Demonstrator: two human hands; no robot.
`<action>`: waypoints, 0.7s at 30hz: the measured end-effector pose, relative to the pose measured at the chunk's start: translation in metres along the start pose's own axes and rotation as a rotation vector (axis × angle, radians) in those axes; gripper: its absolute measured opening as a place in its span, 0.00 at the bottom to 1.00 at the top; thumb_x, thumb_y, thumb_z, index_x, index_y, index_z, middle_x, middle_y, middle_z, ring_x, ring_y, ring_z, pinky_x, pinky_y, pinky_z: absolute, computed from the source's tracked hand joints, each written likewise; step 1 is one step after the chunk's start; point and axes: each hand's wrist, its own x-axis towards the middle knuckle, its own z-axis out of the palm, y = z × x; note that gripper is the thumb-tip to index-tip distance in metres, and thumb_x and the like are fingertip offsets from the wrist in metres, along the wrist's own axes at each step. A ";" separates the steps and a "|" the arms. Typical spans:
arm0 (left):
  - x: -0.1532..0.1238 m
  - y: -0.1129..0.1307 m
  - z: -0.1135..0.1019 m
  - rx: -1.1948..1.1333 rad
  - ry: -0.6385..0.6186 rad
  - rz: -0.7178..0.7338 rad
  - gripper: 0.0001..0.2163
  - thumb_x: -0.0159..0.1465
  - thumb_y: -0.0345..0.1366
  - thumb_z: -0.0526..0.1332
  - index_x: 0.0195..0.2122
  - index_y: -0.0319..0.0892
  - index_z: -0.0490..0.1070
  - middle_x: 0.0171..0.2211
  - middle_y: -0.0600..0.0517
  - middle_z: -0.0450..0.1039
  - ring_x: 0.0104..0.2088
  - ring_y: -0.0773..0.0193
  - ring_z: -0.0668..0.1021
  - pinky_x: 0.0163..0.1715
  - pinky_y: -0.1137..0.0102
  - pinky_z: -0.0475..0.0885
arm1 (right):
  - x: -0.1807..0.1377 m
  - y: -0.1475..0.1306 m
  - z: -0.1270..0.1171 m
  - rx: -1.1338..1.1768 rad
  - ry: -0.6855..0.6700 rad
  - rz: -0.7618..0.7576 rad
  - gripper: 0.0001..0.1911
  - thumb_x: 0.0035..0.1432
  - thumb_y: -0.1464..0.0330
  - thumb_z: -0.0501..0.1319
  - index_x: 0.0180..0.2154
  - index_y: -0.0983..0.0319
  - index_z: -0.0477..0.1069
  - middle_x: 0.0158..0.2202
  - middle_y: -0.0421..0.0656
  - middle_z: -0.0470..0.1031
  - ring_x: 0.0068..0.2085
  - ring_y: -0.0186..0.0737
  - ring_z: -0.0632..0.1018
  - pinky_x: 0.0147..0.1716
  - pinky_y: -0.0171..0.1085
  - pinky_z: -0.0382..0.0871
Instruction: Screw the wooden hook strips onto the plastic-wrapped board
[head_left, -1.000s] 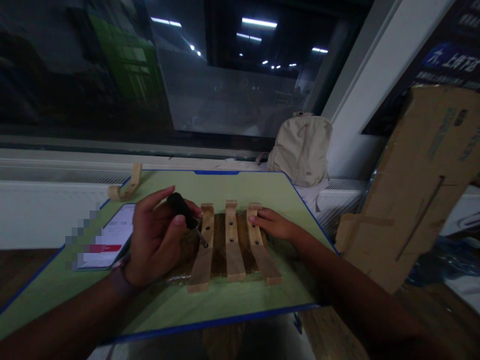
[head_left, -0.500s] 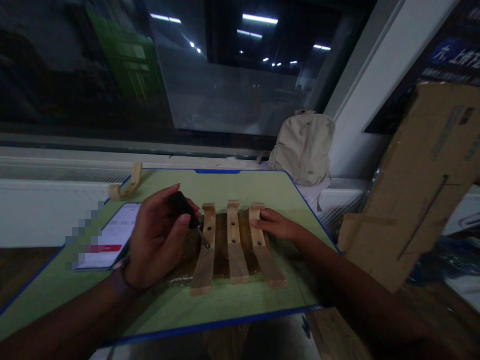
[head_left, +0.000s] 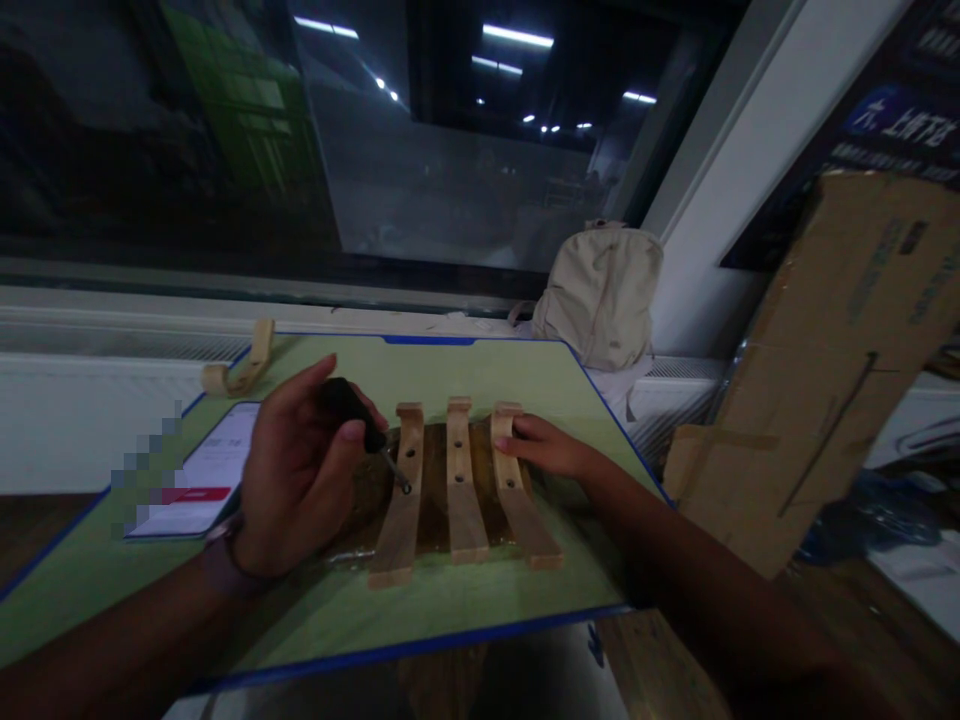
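Observation:
My left hand (head_left: 300, 480) is closed around a screwdriver (head_left: 352, 412) with a black handle. The tip of its metal shaft meets the lower hole of the leftmost wooden hook (head_left: 397, 540). A middle wooden hook (head_left: 466, 520) and a right wooden hook (head_left: 532, 530) lie beside it, each with dark holes and an upturned far end. All three rest across a brown board (head_left: 433, 500) that looks wrapped in clear film. My right hand (head_left: 544, 445) grips the right hook near its far end, thumb on top; its other fingers are partly hidden.
The light green table (head_left: 315, 635) has a blue edge. A phone (head_left: 199, 480) lies at the left, and another wooden hook (head_left: 251, 365) stands at the far left corner. Beyond the table are a beige backpack (head_left: 604, 290) and a window. Cardboard (head_left: 832, 380) leans at the right.
The whole view has shifted slightly. My left hand has turned a little on the screwdriver, whose tip stays at the same hole. My right hand keeps its grip on the right hook.

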 end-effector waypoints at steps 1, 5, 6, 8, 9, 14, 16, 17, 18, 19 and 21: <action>-0.001 0.000 0.001 -0.015 0.001 -0.009 0.26 0.68 0.26 0.62 0.66 0.50 0.62 0.39 0.53 0.77 0.35 0.70 0.80 0.35 0.74 0.78 | 0.000 0.000 0.000 0.003 0.001 0.000 0.19 0.64 0.57 0.64 0.50 0.63 0.75 0.50 0.47 0.79 0.52 0.48 0.77 0.55 0.49 0.70; -0.001 0.000 -0.002 -0.053 0.011 -0.011 0.21 0.68 0.27 0.60 0.61 0.49 0.67 0.43 0.51 0.77 0.38 0.68 0.81 0.37 0.72 0.79 | 0.000 -0.001 0.000 -0.007 -0.010 0.034 0.18 0.64 0.57 0.64 0.47 0.63 0.75 0.47 0.47 0.78 0.49 0.47 0.77 0.51 0.47 0.71; 0.000 -0.001 -0.004 -0.047 0.012 -0.006 0.19 0.68 0.26 0.61 0.59 0.48 0.69 0.43 0.50 0.76 0.39 0.67 0.81 0.38 0.71 0.79 | 0.000 -0.002 0.001 -0.011 -0.012 0.042 0.16 0.64 0.57 0.64 0.45 0.63 0.75 0.45 0.47 0.78 0.47 0.46 0.77 0.50 0.46 0.71; 0.002 -0.002 -0.008 -0.029 0.002 0.035 0.19 0.65 0.26 0.63 0.57 0.47 0.71 0.45 0.49 0.74 0.40 0.65 0.81 0.39 0.69 0.79 | 0.001 -0.003 0.001 -0.017 -0.009 0.048 0.14 0.64 0.58 0.64 0.43 0.62 0.75 0.43 0.45 0.78 0.45 0.45 0.76 0.49 0.45 0.71; 0.003 -0.003 -0.009 -0.011 0.002 0.062 0.20 0.63 0.26 0.65 0.56 0.47 0.72 0.45 0.49 0.74 0.40 0.64 0.80 0.39 0.68 0.79 | 0.001 -0.003 0.001 -0.017 -0.009 0.045 0.13 0.64 0.59 0.64 0.43 0.62 0.75 0.42 0.45 0.78 0.44 0.45 0.76 0.48 0.44 0.71; 0.001 -0.002 -0.008 0.076 0.020 0.031 0.24 0.61 0.22 0.66 0.57 0.48 0.72 0.41 0.52 0.76 0.39 0.70 0.81 0.38 0.77 0.78 | 0.001 -0.004 0.001 -0.020 -0.015 0.012 0.14 0.65 0.58 0.63 0.44 0.62 0.75 0.43 0.45 0.78 0.44 0.45 0.76 0.49 0.45 0.71; -0.003 0.000 -0.005 0.070 0.004 0.014 0.27 0.63 0.21 0.63 0.61 0.49 0.68 0.44 0.52 0.78 0.42 0.71 0.82 0.41 0.79 0.79 | 0.000 -0.003 0.000 -0.037 -0.018 0.002 0.17 0.65 0.56 0.62 0.46 0.63 0.75 0.45 0.46 0.78 0.46 0.45 0.77 0.50 0.46 0.70; -0.005 0.002 -0.004 0.060 -0.008 0.017 0.28 0.64 0.21 0.62 0.63 0.49 0.66 0.46 0.51 0.79 0.44 0.71 0.82 0.44 0.79 0.79 | 0.000 -0.002 0.000 -0.049 -0.020 -0.004 0.18 0.65 0.56 0.62 0.46 0.63 0.75 0.46 0.47 0.78 0.47 0.46 0.77 0.51 0.46 0.70; -0.006 0.004 -0.002 0.046 -0.021 0.022 0.28 0.65 0.20 0.61 0.64 0.48 0.64 0.48 0.51 0.79 0.46 0.71 0.83 0.46 0.78 0.79 | -0.001 -0.002 0.000 -0.061 -0.021 -0.010 0.19 0.65 0.55 0.61 0.47 0.63 0.75 0.47 0.47 0.79 0.48 0.46 0.77 0.51 0.46 0.70; -0.007 0.006 -0.001 0.027 -0.034 0.023 0.28 0.65 0.19 0.60 0.64 0.48 0.63 0.50 0.50 0.79 0.48 0.70 0.83 0.47 0.77 0.79 | -0.001 -0.001 -0.001 -0.073 -0.020 -0.014 0.19 0.65 0.55 0.61 0.47 0.63 0.75 0.47 0.47 0.79 0.48 0.47 0.77 0.51 0.46 0.70; -0.006 0.008 -0.001 -0.013 -0.048 0.019 0.26 0.66 0.19 0.58 0.63 0.46 0.64 0.51 0.48 0.79 0.50 0.68 0.83 0.47 0.76 0.80 | -0.002 0.000 -0.001 -0.093 -0.014 -0.012 0.20 0.65 0.55 0.61 0.47 0.64 0.75 0.47 0.48 0.79 0.49 0.48 0.78 0.51 0.46 0.70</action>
